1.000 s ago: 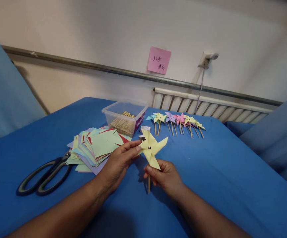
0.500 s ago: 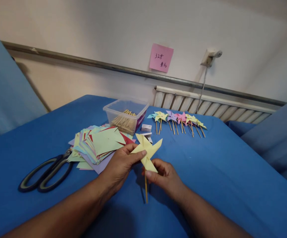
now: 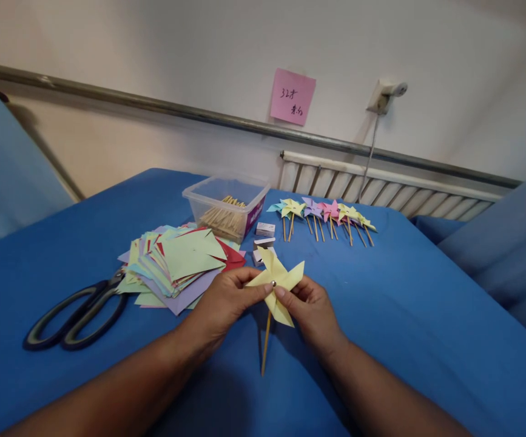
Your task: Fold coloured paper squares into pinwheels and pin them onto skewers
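Observation:
A pale yellow paper pinwheel [image 3: 282,308] is held between both hands above the blue-covered table [image 3: 403,340]. Its thin wooden stick [image 3: 265,352] points down toward me. At the hub shows a round silver pin head [image 3: 273,283]. My left hand [image 3: 229,300] is closed on the pinwheel's left side, thumb tip beside the pin. My right hand [image 3: 312,306] is closed on its right side, thumb next to the pin, fingers behind the paper. What the fingers do behind the pinwheel is hidden.
A pile of coloured paper squares [image 3: 190,255] lies left, beside black-handled scissors [image 3: 76,315]. Behind it stands a clear plastic box [image 3: 258,203] of wooden sticks [image 3: 226,218]. Small boxes [image 3: 265,229] sit nearby. Several finished pinwheels [image 3: 312,207] lie at the back.
My right hand has moved from the stick below the paper up to the hub. The left thumb has shifted off the centre, and the silver pin head now shows.

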Available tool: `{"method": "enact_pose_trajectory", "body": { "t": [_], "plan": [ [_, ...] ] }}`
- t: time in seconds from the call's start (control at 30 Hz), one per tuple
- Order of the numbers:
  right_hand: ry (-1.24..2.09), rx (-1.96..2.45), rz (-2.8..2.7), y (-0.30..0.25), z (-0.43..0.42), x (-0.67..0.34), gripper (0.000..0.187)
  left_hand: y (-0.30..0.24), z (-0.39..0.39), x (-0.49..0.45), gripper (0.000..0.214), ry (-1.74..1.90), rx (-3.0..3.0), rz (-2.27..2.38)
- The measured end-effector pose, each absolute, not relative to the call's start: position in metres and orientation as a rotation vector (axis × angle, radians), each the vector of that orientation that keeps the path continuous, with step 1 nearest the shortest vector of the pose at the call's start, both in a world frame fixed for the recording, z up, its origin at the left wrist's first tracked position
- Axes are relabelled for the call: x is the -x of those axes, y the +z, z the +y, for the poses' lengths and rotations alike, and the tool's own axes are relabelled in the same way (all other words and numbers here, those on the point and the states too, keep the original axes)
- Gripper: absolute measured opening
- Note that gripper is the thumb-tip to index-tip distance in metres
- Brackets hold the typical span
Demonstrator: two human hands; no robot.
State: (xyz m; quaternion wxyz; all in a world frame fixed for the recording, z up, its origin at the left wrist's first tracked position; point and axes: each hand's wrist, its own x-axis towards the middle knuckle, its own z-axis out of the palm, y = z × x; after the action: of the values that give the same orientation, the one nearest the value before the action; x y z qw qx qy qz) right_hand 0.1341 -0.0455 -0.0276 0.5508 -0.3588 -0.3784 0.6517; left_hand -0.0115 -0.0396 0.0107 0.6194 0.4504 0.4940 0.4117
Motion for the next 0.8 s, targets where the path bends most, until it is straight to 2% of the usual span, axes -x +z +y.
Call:
{"method": "enact_pose_trajectory", "body": {
  "t": [0.5, 0.8],
  "plan": [
    [1.546, 0.872, -0.848, -0.0238, -0.0466, -0.1331, 0.034, 0.0093, -0.0422, 0.0071, 0.023, 1.023, -1.009, 1.137],
    [1.53, 0.895, -0.88, -0.0272, -0.0483, -0.135, 0.034, 0.0056, -0.041, 0.011, 0.025, 0.946, -1.055, 1.132]
  ]
}}
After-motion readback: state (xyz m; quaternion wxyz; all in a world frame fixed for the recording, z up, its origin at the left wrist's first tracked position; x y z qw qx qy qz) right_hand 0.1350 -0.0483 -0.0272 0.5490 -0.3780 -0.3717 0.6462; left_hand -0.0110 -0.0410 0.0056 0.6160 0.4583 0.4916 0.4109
